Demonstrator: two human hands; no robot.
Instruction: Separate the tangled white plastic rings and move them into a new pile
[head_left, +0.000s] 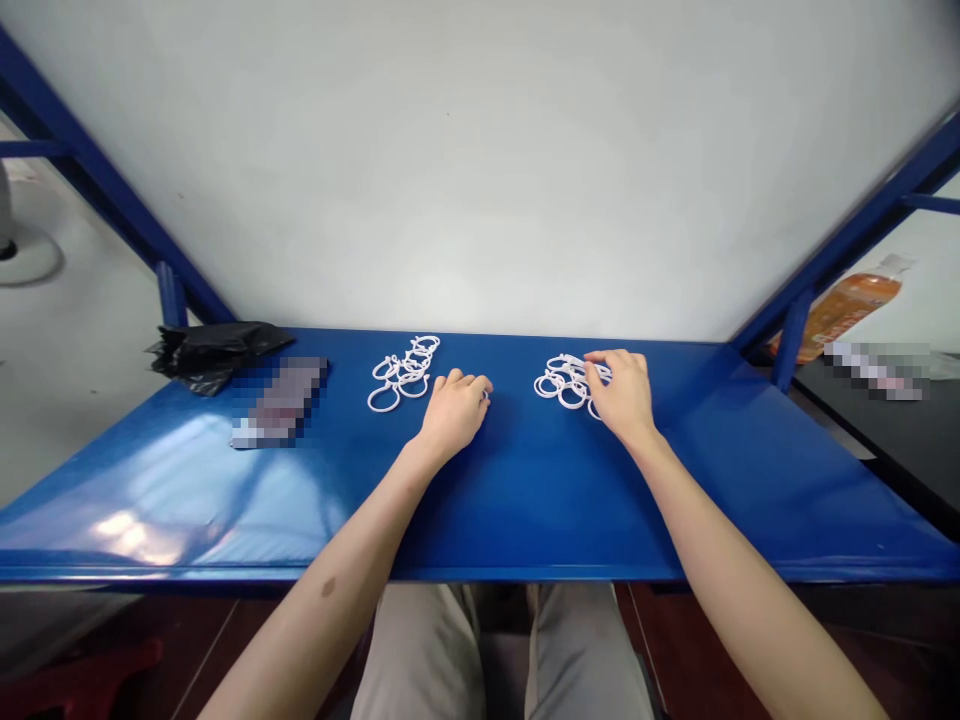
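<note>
Starting with the right hand point(625, 390): got it bent over the right end of a pile of white rings point(576, 372), with thumb and forefinger crooked right at the outermost loops. Can't tell from this angle about an actual pinch versus just hovering there. Can see most of that pile sticking out to the left of the fingertips, with loops overlapping each other.

On to the left hand point(455, 412): back up, fingers curled, with a tiny sliver of white showing by the fingertips. Mostly hidden, so can't say for sure about a grip. Just beyond it and off to the left, another heap of white rings point(412, 368), looser and more strung out, near the back edge of the blue counter point(540, 500). Bare blue between the left hand and the right-hand pile.

Farther left, a pixelated flat thing point(281, 402), then a crumpled black plastic bag point(217, 350) near the back corner. Behind everything, a plain pale wall point(480, 180). Way off to the right, past a slanted blue bar point(847, 240), an orange bottle point(851, 310) leaning over.
</note>
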